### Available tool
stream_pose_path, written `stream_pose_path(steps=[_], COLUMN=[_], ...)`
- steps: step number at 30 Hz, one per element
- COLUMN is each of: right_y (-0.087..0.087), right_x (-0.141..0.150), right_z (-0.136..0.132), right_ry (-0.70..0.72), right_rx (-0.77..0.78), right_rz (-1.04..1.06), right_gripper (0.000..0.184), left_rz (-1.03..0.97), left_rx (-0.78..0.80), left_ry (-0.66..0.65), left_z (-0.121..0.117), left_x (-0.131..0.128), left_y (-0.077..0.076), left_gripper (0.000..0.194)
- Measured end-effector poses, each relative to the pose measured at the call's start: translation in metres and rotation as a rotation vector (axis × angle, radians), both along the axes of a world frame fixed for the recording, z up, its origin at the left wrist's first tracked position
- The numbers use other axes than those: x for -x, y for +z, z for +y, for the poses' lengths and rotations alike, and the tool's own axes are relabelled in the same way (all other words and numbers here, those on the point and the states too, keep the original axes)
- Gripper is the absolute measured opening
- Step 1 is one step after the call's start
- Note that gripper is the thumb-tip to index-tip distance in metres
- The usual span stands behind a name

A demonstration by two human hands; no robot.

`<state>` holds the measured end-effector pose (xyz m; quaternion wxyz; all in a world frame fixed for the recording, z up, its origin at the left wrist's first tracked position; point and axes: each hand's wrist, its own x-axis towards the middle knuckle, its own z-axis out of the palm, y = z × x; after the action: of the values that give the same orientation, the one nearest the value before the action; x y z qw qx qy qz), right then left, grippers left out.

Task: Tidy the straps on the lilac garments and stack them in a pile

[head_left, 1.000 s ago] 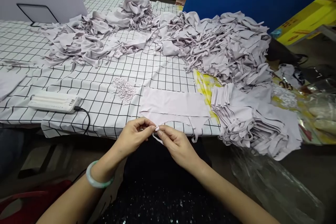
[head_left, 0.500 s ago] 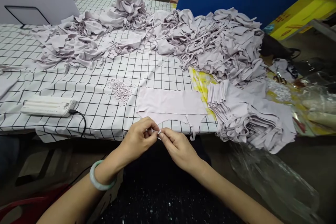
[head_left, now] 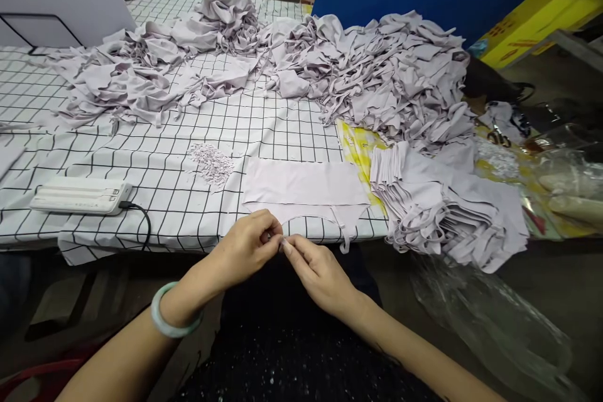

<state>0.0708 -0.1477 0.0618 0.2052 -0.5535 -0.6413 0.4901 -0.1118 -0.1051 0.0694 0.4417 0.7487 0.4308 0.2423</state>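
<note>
Your left hand [head_left: 245, 248] and right hand [head_left: 323, 273] meet fingertip to fingertip, closed in a pinch on a strap of the pale cloth piece [head_left: 306, 182], the strap mostly hidden by your fingers. The piece lies flat on the checked tablecloth [head_left: 277, 129] just beyond both hands. Small scraps [head_left: 211, 164] sit beyond your left hand, a white cabled device [head_left: 80, 195] farther to its left; a layered stack of cloth [head_left: 464, 213] rests right of your right hand.
</note>
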Motion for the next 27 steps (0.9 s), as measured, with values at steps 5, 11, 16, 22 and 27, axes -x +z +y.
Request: stream_pose_path(steps=[5,11,16,22,27], right_y=[0.0,-0.012,-0.013,-0.014,-0.009], right_x=[-0.008,-0.009,-0.003,0.007,0.011], right_z=[0.021,0.057,0.065,0.076,0.082], right_ry=[-0.133,-0.472,-0.509,-0.618,-0.587], right_rx=[-0.003,0.375,0.507,0.492,0.566], right_rz=[0.134,0.42,0.473,0.516,0.55], right_gripper=[0.029,0.037,0.034,0.022,0.025], left_rz=[-0.012,0.161,0.143,0.046,0.025], left_rx=[-0.175,-0.399,-0.428,-0.294,-0.166], left_ry=[-0.117,-0.054,-0.017,0.079,0.106], left_z=[0.028,0.067,0.078,0.081,0.084], left_x=[-0.005,-0.013,-0.014,-0.016,-0.015], left_y=[-0.002,-0.04,-0.06,-0.052,-0.044], left_gripper=[0.011,0.021,0.016,0.014,0.012])
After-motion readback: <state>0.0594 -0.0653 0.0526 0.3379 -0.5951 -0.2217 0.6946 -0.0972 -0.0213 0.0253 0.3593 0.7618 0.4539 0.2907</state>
